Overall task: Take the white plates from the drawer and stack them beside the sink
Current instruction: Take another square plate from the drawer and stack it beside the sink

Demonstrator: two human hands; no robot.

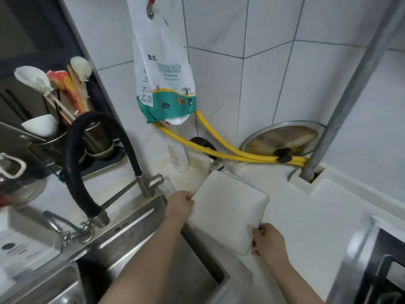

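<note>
Currently: desk (306,207) right of sink (153,249); square white plate (230,211) held low over desk, near edge overhanging sink rim. Left hand (179,205) grip pinches left edge; right hand (269,240) grip pinches near corner. Risk: uneven release tips plate into sink.

White plate (228,207) — yellow hoses (219,153)

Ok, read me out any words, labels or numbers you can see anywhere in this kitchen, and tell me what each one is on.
Hanging plastic bag: large green Chinese characters on its front, too blurred to quote reliably; the smaller lines beneath them are unreadable.
White bottle by the wall: faint label, no legible text.
White card left of the sink: a dark round logo and small print, too small to read.
White plate: no markings.
</note>
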